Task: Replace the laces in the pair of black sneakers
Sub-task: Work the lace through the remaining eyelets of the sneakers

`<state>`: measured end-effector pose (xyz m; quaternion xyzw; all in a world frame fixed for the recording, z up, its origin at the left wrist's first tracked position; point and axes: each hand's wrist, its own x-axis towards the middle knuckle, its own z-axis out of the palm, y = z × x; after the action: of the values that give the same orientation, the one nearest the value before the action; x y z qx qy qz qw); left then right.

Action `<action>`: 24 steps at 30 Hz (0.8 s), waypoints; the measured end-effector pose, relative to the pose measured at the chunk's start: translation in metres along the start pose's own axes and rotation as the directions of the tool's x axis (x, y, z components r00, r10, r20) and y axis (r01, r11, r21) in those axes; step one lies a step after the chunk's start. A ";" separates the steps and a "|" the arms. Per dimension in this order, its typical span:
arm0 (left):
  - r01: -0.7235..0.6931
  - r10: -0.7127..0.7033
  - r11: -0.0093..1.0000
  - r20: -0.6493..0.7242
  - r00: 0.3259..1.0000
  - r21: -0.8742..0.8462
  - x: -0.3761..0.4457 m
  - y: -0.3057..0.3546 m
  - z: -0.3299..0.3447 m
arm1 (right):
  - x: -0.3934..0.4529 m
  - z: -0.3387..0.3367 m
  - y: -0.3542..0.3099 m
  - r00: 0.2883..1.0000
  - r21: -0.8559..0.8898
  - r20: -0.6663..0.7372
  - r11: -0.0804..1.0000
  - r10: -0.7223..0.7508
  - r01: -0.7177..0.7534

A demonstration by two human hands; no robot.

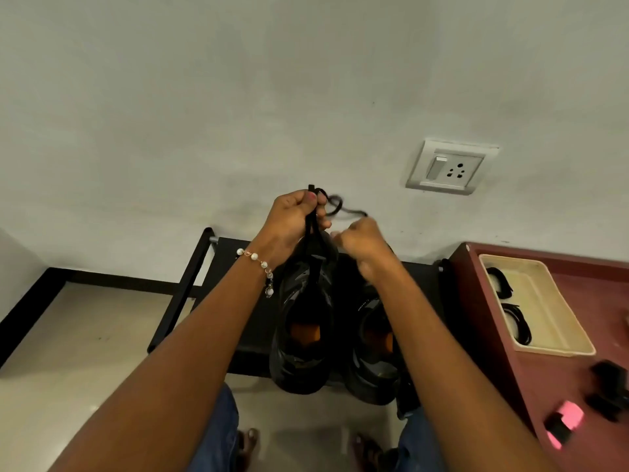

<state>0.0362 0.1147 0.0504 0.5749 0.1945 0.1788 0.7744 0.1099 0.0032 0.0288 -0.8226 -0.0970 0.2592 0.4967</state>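
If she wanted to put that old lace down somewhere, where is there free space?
The black rack is bare left of the sneakers. The tray has room along its right side, beside two lace bundles. The maroon table is bare right of the tray. Its near corner is crowded.

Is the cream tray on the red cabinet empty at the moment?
No, the cream tray on the red cabinet holds two bundles of black laces along its left side.
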 end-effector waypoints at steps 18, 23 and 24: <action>-0.053 0.056 0.989 -0.021 0.998 0.140 0.005 0.086 0.031 | -0.001 0.066 0.067 0.997 -0.157 0.077 0.988 0.011 0.002; -0.174 0.172 0.980 0.031 0.985 0.093 -0.005 0.148 0.058 | 0.000 0.067 0.068 0.997 -0.135 0.081 0.991 0.019 -0.008; -0.195 0.192 0.976 0.039 0.981 0.093 -0.006 0.157 0.062 | 0.001 0.067 0.068 0.996 -0.134 0.085 0.991 0.025 -0.013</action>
<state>0.0544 0.1039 0.2179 0.6307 0.1343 0.2350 0.7273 0.0686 0.0217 -0.0556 -0.8428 -0.1275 0.2923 0.4336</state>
